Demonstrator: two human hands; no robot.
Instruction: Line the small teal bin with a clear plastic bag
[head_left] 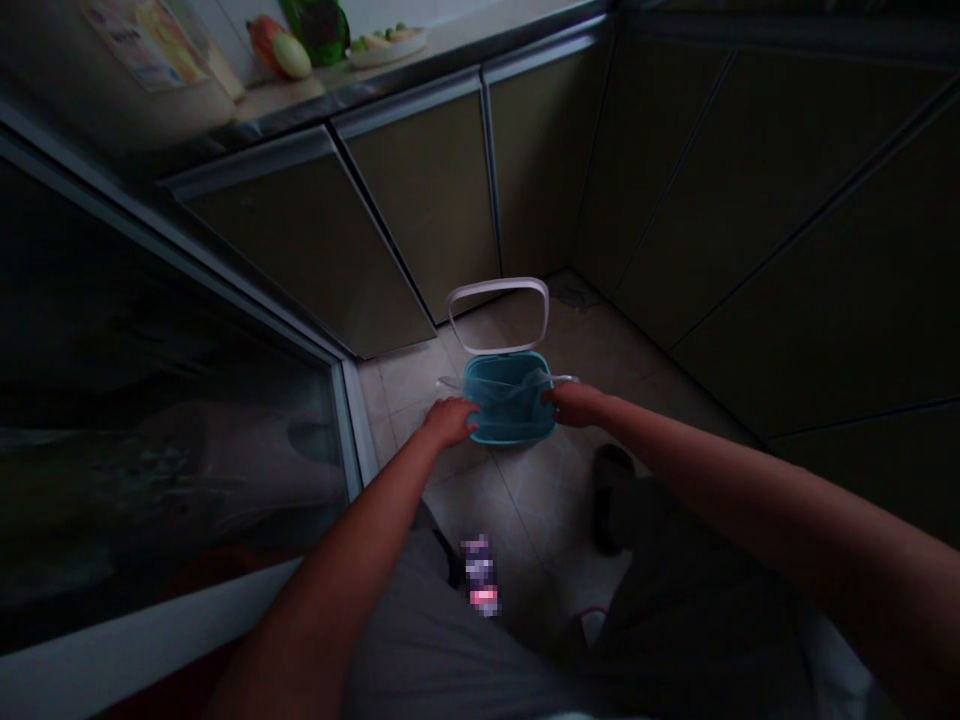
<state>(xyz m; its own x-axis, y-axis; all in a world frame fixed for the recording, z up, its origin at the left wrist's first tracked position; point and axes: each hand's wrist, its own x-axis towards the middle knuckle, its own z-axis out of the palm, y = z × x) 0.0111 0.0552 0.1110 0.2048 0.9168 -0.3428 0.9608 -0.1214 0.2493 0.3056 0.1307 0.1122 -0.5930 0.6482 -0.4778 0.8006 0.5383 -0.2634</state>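
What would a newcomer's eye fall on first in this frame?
The teal bin stands out on the tiled floor at the center, its white-rimmed lid raised behind it and a clear plastic bag at its mouth. The left hand and right hand are at its rim. Top left, fruit sits on the counter.

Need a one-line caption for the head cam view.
Left hand and right hand at the rim of a teal bin with plastic liner, white lid frame raised, on floor tiles.
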